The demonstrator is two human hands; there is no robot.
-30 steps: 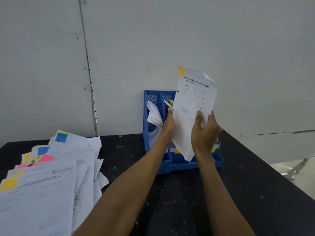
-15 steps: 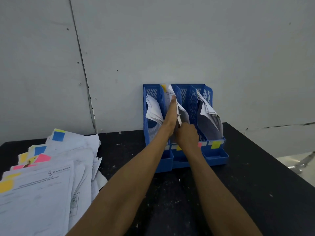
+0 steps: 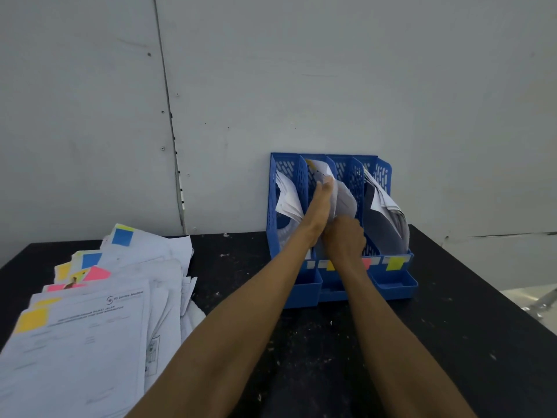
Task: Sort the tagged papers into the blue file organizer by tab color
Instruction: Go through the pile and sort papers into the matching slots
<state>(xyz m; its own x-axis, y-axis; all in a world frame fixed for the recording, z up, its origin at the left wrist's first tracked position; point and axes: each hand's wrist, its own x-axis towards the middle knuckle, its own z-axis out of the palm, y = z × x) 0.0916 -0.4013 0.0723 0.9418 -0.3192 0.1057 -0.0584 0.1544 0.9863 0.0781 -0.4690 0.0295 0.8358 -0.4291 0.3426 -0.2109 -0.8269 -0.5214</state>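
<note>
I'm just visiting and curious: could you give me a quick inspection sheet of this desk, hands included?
Surface: black table, flecked with white specks.
Job's things: blue file organizer against the wall, papers in several slots; loose pile of tagged papers at the left; sheet standing bent in the second slot from the left.
Clutter: nothing seen beyond the specks.
Hands: left hand reaches into that slot, grip unclear; right hand curls round the sheet low down.
Cables: nothing seen.
Surroundings: grey panelled wall; pale floor right of the table.
</note>
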